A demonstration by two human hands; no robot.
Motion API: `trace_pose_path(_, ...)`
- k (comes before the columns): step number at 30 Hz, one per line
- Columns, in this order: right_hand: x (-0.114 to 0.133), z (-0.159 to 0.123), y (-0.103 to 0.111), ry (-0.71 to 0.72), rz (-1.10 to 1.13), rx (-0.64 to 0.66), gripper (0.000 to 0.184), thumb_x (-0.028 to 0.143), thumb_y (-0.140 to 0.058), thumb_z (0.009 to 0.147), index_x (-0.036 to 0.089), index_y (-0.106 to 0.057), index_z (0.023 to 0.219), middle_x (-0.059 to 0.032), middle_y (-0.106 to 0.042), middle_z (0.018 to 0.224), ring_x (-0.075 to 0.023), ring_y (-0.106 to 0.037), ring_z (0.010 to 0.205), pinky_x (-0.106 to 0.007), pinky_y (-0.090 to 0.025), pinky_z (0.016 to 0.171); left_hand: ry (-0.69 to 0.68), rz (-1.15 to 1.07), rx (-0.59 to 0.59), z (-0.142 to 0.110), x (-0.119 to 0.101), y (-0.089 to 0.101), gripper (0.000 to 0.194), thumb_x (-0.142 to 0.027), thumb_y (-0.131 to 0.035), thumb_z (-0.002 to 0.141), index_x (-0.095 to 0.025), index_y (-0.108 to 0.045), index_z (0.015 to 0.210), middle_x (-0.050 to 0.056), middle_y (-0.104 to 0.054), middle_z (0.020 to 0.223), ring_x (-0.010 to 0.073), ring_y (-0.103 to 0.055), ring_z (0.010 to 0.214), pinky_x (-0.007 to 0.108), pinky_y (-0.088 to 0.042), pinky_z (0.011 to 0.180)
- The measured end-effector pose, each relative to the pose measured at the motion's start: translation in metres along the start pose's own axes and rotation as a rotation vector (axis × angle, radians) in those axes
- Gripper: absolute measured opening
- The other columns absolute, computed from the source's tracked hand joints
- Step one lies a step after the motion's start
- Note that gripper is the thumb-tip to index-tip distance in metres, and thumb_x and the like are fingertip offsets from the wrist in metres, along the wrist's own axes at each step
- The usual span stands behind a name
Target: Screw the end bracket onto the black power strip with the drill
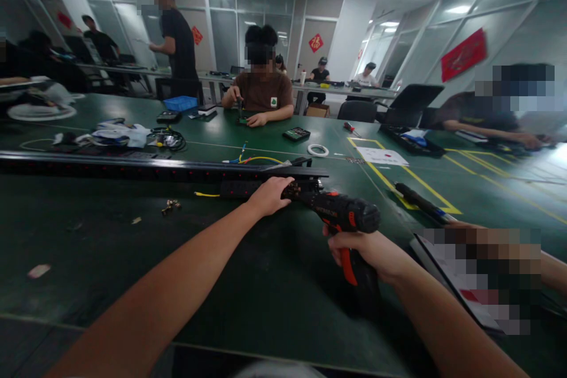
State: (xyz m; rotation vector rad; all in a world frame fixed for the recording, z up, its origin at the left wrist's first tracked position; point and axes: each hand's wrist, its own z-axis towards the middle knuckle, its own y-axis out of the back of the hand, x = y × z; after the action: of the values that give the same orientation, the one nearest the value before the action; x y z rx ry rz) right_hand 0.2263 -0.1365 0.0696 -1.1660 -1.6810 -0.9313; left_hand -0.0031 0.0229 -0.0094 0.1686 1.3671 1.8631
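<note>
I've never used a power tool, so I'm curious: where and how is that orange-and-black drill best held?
Probably by the handle, just below the drill's body, from the right, where the right hand wraps it. The handle juts down from the bulky body, and the nose points left toward the left hand, leaving that side poorer to approach.

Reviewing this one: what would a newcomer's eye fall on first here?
Probably the black-and-orange power drill, gripped in the right hand right of centre, its front end close to the left hand. Next, the long black rail running across the green table from the picture's left edge, then the red decoration at upper right.
</note>
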Motion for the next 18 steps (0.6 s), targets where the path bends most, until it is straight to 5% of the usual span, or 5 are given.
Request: trace_pose_path(18,-0.001,0.0,0.002,0.003,0.03,0.019,0.024,0.028,-0.074,0.067,0.018,-0.066,0.087,0.0012,-0.066,0.057,-0.0174,-0.061,0.054,-0.028,-0.048,0.056,0.023,0.251,0.035,-0.002,-0.01,0.019,0.078,-0.057,-0.075,0.083,-0.022,-0.052,0.148,0.012,-0.068,0.133,0.0315,-0.06,0.126,0.044,-0.043,0.107)
